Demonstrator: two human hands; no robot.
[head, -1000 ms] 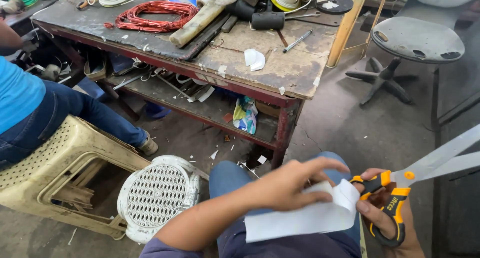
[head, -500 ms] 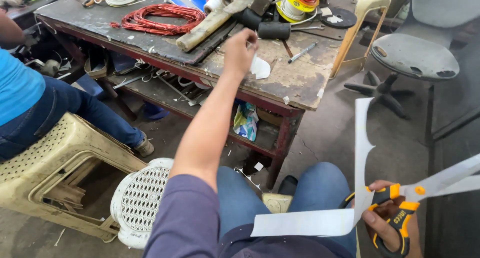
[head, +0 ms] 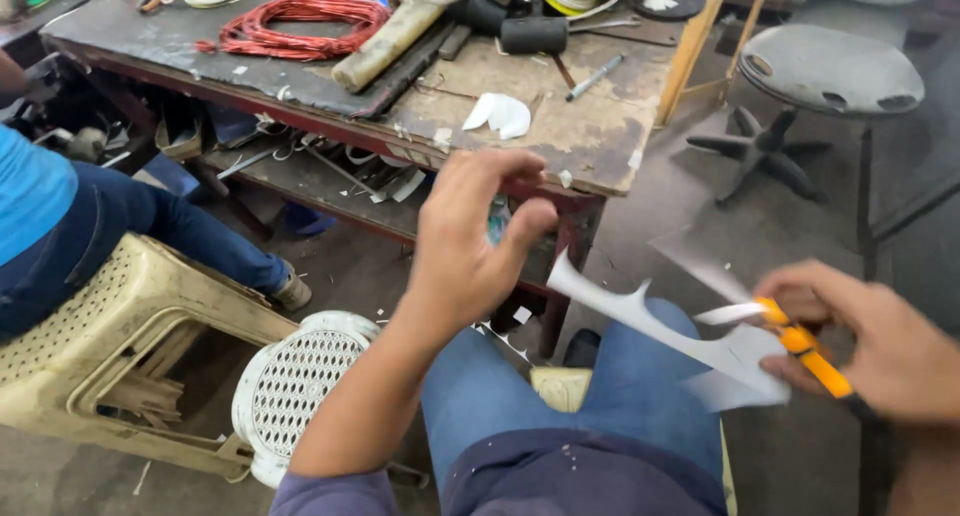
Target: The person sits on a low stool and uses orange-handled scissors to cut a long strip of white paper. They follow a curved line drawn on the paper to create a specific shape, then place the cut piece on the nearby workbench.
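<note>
Over the lap, the right hand point(head: 880, 351) grips orange-handled scissors point(head: 800, 348) closed on a white paper piece point(head: 690, 341), while the left hand point(head: 470, 241) hangs half-open and empty beside it. Steadying the paper's free end would likely keep the cut clean.

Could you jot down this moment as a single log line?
left hand: raised, empty, fingers curled | right hand: holding orange-handled scissors and white paper cutout | workbench ahead
</note>
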